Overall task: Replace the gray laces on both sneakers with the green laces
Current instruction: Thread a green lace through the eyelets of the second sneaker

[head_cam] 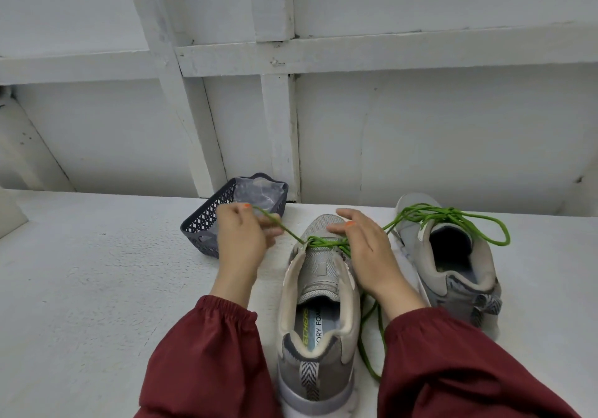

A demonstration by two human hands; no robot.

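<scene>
1. The white tabletop (97, 288) carries everything. A dark lattice basket (202, 226) stands at the rear left, just behind your left hand, with a crumpled clear bag (259, 193) inside it.
2. Left hand (241, 239): your fingers are curled and pinch one end of the green lace (291, 232). The strand runs taut from them, down and to the right, into the toe-end eyelets.
3. Centre sneaker (318, 288): the heel points towards you and the toe away, so its long axis runs near to far. The green lace crosses only at the toe end. The eyelets nearer the tongue's top are bare, and no gray lace shows.
4. Governing relation: the pinched end lies left of the shoe, and the next free eyelets lie towards you from the crossing. By this judgement the left hand is the nearer hand for the left row, and the lace must travel back along the long axis.
5. Right hand (369, 249): it lies over the right eyelet row with the fingers reaching forward over the toe. Whether they pinch the lace cannot be told.
6. Slack green lace drops to the tabletop between the two shoes, below your right wrist.
7. Right-hand sneaker (453, 275): its heel is angled towards you and loose green loops (453, 215) are heaped on top. It appears laced but not tied.
</scene>
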